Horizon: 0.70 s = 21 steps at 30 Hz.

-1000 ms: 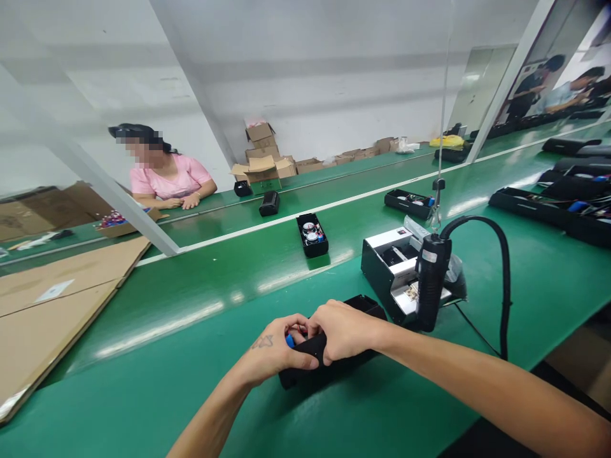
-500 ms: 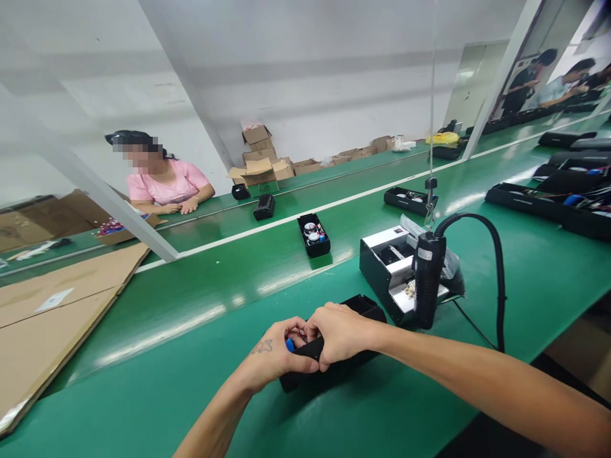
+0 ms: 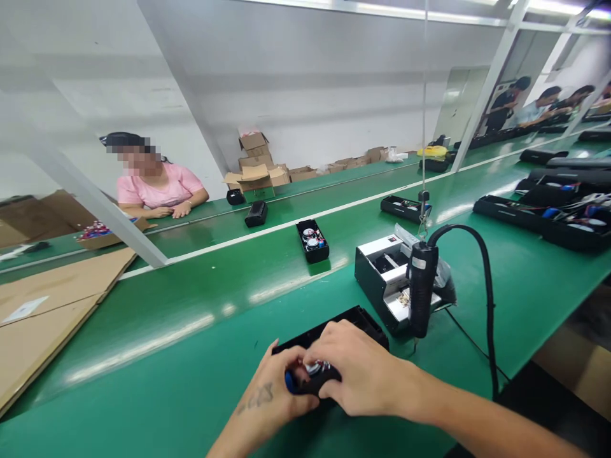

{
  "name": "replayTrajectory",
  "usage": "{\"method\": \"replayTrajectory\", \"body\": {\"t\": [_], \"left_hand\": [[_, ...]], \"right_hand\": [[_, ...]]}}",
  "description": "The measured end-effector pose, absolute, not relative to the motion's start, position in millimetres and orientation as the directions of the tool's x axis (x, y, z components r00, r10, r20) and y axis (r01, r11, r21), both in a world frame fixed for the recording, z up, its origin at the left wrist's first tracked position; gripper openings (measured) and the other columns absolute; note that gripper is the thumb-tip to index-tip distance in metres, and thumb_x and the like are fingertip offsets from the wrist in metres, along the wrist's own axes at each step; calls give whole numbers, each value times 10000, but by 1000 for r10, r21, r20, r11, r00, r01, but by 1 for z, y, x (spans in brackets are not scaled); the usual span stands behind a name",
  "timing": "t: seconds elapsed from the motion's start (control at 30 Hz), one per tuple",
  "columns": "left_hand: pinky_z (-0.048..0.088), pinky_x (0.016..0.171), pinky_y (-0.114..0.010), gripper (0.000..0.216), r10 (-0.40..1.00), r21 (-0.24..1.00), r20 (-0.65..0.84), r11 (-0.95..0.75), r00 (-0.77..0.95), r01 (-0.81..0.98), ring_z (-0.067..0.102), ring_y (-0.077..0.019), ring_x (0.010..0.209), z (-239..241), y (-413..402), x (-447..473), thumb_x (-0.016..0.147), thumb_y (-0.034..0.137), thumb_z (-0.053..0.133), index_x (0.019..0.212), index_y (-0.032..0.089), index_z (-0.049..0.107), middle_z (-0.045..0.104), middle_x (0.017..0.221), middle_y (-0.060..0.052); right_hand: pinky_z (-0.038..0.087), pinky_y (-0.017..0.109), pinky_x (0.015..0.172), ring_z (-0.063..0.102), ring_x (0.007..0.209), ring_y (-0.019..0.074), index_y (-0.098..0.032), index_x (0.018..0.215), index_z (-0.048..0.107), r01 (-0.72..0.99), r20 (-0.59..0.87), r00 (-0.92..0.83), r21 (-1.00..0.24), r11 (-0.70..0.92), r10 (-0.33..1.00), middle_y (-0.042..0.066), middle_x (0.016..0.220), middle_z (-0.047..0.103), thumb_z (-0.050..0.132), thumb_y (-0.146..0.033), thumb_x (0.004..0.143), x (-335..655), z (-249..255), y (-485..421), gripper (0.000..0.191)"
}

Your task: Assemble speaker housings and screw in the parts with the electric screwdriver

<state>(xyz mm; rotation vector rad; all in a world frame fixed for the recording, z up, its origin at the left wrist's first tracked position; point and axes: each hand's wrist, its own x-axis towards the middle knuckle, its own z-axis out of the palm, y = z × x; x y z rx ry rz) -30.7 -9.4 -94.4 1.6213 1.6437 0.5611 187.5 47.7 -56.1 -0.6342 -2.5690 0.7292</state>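
Observation:
My left hand [image 3: 270, 388] and my right hand [image 3: 358, 369] close together around a small black part [image 3: 317, 380] with a blue end and a round metal piece on top. Much of it is hidden by my fingers. Both hands are just over a black tray [image 3: 329, 332], and its far rim shows behind them. To the right of my right hand, a black corded electric screwdriver [image 3: 422, 289] hangs upright on a wire, not touching my hands.
A black-and-white bench machine [image 3: 384, 280] stands beyond my right hand. Black trays [image 3: 312, 242] of parts lie along the green belt. Cardboard sheets [image 3: 42, 318] lie at left. Behind a glass pane, a person in a pink top [image 3: 157, 187] sits at the far bench.
My hands have come lower in view and the round metal piece now shows between them. The whole scene has shifted slightly left as my head turned.

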Motion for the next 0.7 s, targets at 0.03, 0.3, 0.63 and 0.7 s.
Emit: {"method": "replayTrajectory", "body": {"t": [0.03, 0.3, 0.63, 0.7], "left_hand": [[-14, 1311, -641, 344, 988, 717, -128, 31, 88, 696, 663, -197, 810, -104, -17, -27, 565, 165, 811, 874, 272, 703, 694, 783, 82], [-87, 1293, -697, 424, 919, 356, 307, -351, 246, 866, 700, -187, 883, -142, -53, -9, 546, -6, 682, 865, 272, 659, 706, 819, 76], [-114, 1328, -567, 370, 862, 304, 414, -433, 292, 849, 724, -180, 837, -148, -47, -16, 576, 52, 689, 852, 296, 648, 717, 777, 111], [-99, 1338, -525, 353, 838, 297, 454, -462, 303, 835, 729, -175, 830, -151, -46, -18, 589, 78, 684, 857, 305, 655, 715, 784, 116]], "right_hand": [[523, 375, 977, 671, 1091, 258, -249, 1032, 718, 279, 419, -692, -596, 753, 588, 38, 1064, 706, 798, -120, 823, 201, -58, 42, 258], [514, 553, 1017, 625, 1186, 347, -231, 1381, 611, 463, 558, 310, -796, 390, 770, 150, 1370, 606, 714, -517, 968, 295, -97, 77, 512], [478, 300, 556, 551, 492, 131, -227, 1201, 599, -97, 258, -38, -962, 254, 965, -58, 746, 617, 805, -371, 923, 301, -99, 76, 374], [438, 274, 546, 530, 492, 118, -236, 1185, 591, -166, 330, 10, -930, 327, 944, -76, 695, 597, 798, -332, 934, 306, -84, 77, 339]]}}
